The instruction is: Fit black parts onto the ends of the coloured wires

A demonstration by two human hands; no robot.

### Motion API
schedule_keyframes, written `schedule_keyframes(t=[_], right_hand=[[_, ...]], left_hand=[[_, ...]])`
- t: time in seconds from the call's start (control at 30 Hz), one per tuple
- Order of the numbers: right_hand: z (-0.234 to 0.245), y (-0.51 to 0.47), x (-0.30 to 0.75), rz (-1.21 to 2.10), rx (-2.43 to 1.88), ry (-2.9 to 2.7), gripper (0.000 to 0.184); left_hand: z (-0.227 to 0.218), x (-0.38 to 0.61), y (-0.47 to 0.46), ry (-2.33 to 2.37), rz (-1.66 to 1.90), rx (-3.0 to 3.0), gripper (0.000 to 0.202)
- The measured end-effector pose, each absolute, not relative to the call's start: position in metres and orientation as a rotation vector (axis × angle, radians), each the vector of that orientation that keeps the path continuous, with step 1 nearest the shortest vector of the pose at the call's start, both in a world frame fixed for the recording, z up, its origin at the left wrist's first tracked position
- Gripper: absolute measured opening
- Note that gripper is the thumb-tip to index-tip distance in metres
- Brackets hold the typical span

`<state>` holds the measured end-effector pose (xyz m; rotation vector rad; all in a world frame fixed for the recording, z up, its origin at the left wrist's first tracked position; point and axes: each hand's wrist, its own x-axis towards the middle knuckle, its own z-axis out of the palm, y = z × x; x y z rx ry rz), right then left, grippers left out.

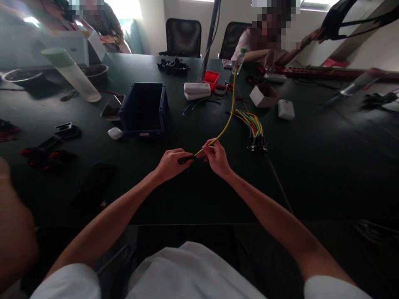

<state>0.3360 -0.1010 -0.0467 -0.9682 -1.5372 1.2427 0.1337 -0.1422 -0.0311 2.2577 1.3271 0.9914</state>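
Note:
In front of me, over the near part of the table, my left hand (172, 164) is closed on a small dark piece (185, 159) at the near end of a yellow cable (232, 112). What kind of piece it is, I cannot make out. Just to the right, my right hand (217, 158) pinches the same cable a short way from that end. From there the cable curves up and away toward a clear bottle. Right of it lies a bundle of yellow, green, blue and red cables (256, 128) with metal terminals at their near ends.
Left of centre stands a dark blue bin (144, 128), with a white case (115, 133) beside it. A white box (197, 89), a red tray (211, 79) and an open carton (263, 97) sit farther back. Another person's arm (15, 220) is at the left edge; people sit across the table.

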Motion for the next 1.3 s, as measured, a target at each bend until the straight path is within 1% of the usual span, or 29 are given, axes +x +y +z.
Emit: schedule_keyframes(t=[0.53,1.0,1.3], right_hand=[[-0.0423,-0.1039,0.3356,1.264,-0.960,-1.541,0.032],[-0.0375,-0.1061,0.3322,1.296,-0.953,-1.471,0.035],[-0.0396,-0.1062,0.3326,1.298,-0.921,-1.471,0.032]], left_hand=[[-0.0308,0.1338,-0.1427,1.350,0.987,2.272,0.024],[-0.0289,0.1384,-0.1456,1.332,1.137,2.227,0.021],[-0.0296,0.1396,-0.1460,1.301,1.169,2.208,0.021]])
